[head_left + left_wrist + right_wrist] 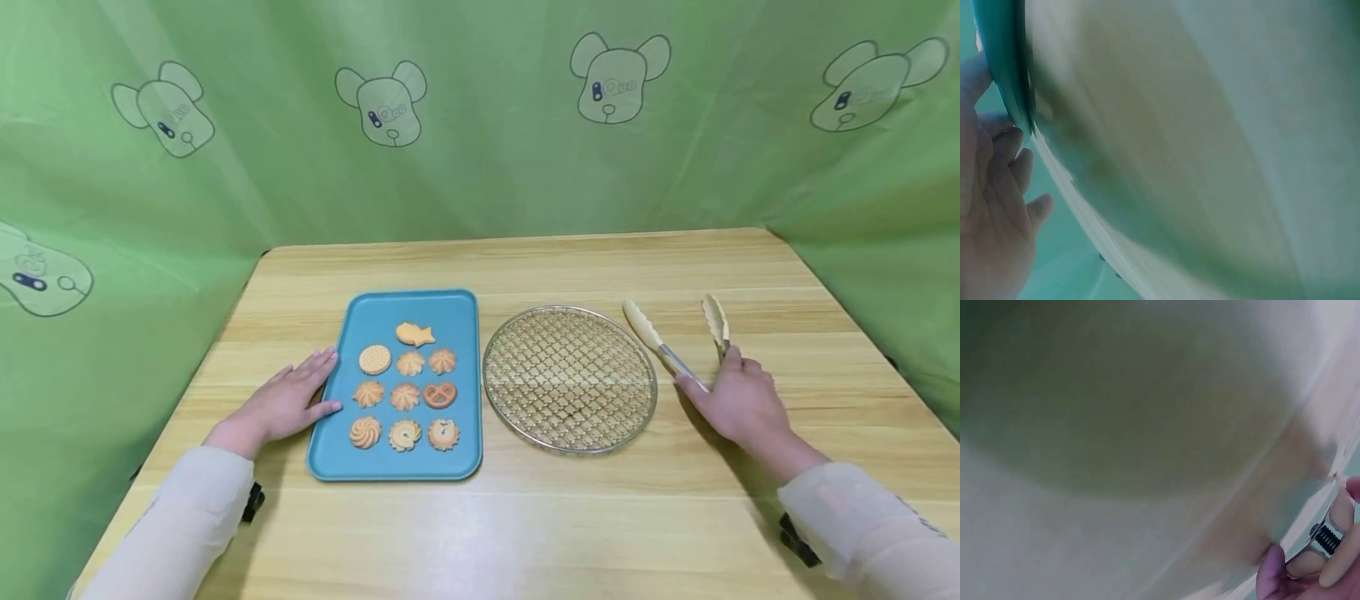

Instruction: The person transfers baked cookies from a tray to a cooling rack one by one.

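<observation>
A blue rectangular tray [393,467] lies left of centre, bearing several cookies in rows. Among them are a fish-shaped cookie [415,334] at the top, a round dotted cookie [375,360] and a pretzel-shaped cookie [440,395]. My left hand [288,400] touches the tray's left edge with fairly straight fingers, as the left wrist view shows beside the tray rim [1007,62]. On the right, my right hand [746,400] grips a pair of tongs [678,362] near the handle end, their two arms spread apart. The tongs' spring [1327,539] shows in the right wrist view.
Between the tray and the tongs lies a round wire rack [570,379] on the wooden table [525,533]. Green curtain [495,175] with printed bear heads hangs behind and at both sides of the table.
</observation>
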A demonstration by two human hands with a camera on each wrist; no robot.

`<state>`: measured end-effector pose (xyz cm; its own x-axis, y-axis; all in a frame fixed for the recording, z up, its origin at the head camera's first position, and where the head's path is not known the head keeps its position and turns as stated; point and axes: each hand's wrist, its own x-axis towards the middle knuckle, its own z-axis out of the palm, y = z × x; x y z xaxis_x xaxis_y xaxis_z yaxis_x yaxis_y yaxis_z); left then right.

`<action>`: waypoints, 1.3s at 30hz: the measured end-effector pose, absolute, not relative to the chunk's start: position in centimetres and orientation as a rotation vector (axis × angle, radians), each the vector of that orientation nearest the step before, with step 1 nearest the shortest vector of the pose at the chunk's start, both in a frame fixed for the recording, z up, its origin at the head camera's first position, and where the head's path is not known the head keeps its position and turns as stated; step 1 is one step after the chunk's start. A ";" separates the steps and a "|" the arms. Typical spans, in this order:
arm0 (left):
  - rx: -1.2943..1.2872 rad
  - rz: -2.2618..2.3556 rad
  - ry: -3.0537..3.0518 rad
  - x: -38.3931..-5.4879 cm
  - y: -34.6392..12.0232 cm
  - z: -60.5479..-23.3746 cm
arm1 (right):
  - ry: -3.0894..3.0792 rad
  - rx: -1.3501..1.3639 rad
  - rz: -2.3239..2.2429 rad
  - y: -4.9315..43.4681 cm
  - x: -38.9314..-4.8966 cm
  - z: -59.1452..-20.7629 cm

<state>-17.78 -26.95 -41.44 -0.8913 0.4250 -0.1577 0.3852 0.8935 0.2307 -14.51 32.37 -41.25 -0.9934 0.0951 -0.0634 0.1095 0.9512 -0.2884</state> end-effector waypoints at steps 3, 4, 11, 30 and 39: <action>0.614 0.281 2.856 -17.8 -27.0 -41.5 | 3.024 0.166 -0.451 32.5 -14.5 -40.7; 0.612 0.283 2.856 -17.8 -27.0 -41.5 | 3.017 0.170 -0.455 32.5 -14.5 -40.5; 0.602 0.301 2.856 -17.6 -26.8 -41.3 | 2.996 0.194 -0.484 32.8 -14.7 -40.1; 0.620 0.283 2.865 -17.5 -26.7 -41.3 | 3.051 0.127 -0.555 33.4 -15.6 -40.0; 0.608 0.294 2.864 -17.6 -26.7 -41.3 | 3.103 0.038 -0.587 32.6 -16.6 -39.9</action>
<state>-17.60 -26.75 -41.35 -0.8956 0.4183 -0.1517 0.3787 0.8955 0.2338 -16.57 32.63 -39.86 -0.9996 0.0264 0.0116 0.0203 0.9305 -0.3657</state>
